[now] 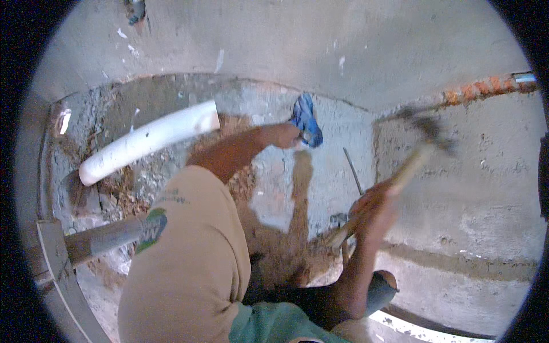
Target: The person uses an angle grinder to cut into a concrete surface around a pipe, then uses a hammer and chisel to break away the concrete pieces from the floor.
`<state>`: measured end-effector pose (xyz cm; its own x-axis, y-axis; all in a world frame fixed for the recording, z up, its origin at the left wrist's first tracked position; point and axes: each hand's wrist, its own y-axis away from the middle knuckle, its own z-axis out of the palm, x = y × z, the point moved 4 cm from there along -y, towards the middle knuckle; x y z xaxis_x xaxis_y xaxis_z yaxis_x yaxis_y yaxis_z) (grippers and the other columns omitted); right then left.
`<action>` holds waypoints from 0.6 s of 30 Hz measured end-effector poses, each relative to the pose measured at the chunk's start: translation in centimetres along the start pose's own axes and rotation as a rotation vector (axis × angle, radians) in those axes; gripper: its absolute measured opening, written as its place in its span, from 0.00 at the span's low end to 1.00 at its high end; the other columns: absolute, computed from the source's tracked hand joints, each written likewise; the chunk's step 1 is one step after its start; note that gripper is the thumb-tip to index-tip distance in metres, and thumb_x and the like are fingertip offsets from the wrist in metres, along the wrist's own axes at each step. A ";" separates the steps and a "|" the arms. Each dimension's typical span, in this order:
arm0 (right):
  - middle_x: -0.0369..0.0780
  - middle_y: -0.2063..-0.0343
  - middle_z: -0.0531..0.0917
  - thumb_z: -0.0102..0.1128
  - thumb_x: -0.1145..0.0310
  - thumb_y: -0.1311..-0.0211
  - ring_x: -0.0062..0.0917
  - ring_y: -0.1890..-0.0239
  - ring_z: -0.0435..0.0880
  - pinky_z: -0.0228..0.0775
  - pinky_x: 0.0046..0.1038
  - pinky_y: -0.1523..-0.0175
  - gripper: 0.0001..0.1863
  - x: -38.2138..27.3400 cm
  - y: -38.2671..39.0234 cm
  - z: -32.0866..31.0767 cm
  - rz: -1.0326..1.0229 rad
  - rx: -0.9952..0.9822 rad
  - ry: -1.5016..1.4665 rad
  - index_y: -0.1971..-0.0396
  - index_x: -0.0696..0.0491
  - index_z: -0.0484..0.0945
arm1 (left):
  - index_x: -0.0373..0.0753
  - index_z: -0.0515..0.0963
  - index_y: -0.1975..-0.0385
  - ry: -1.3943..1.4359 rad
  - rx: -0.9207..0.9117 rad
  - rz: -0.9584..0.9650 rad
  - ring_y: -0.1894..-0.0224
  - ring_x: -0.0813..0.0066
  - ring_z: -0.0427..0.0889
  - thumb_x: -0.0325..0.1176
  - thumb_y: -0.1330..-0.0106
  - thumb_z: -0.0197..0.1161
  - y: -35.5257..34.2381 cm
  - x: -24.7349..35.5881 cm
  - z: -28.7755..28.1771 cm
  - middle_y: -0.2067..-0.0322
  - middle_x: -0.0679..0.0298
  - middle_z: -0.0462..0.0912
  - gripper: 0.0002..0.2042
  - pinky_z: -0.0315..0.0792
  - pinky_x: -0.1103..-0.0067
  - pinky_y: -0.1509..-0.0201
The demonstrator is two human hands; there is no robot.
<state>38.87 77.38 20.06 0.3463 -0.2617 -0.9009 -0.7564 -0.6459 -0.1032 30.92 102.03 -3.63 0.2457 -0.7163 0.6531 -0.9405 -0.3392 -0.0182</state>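
Observation:
My right hand (376, 214) is wrapped round the wooden handle of a hammer (410, 164). The hammer is raised at the right, its head smeared by motion. At the end of my outstretched left arm, my left hand (287, 136) is closed on a crumpled blue wrapping (307, 121), cloth or plastic, against the grey cement surface. Whatever lies inside the wrapping is hidden. Just beyond my right hand, a thin dark rod (353, 170) stands out at a slant; its lower end is hidden by the hand.
A white plastic pipe (148, 140) lies at the left over rubble and broken brick. Below it, a grey pipe (108, 240) runs behind my sleeve. Bare cement walls (274, 40) rise around, with exposed red brick (479, 90) at the right. A pipe stub (135, 11) juts out at the top.

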 end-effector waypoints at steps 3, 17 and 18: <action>0.38 0.81 0.72 0.38 0.38 0.35 0.25 0.82 0.72 0.68 0.27 0.76 0.30 -7.9 -4.1 -1.6 -0.249 0.195 -0.344 0.62 0.54 0.70 | 0.32 0.77 0.70 0.081 -0.008 -0.035 0.63 0.49 0.81 0.38 0.42 0.58 1.2 0.5 -0.8 0.70 0.46 0.81 0.13 0.73 0.63 0.60; 0.37 0.83 0.73 0.41 0.42 0.33 0.23 0.82 0.73 0.66 0.27 0.77 0.26 3.7 0.3 1.1 -0.015 -0.053 0.124 0.72 0.52 0.71 | 0.31 0.77 0.69 0.049 0.053 0.039 0.65 0.49 0.80 0.36 0.41 0.55 -0.2 -0.5 -1.4 0.71 0.45 0.79 0.12 0.72 0.60 0.61; 0.37 0.83 0.72 0.39 0.39 0.34 0.24 0.82 0.72 0.65 0.27 0.77 0.28 -1.0 -0.2 0.6 -0.055 -0.047 0.108 0.69 0.52 0.71 | 0.31 0.77 0.69 0.085 0.062 0.044 0.65 0.48 0.80 0.35 0.41 0.55 0.9 -0.2 -0.1 0.71 0.45 0.79 0.12 0.72 0.60 0.61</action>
<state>38.33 78.16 20.68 0.4464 -0.2992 -0.8433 -0.7088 -0.6935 -0.1291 29.96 101.93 -3.72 0.1808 -0.6777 0.7128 -0.9332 -0.3471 -0.0932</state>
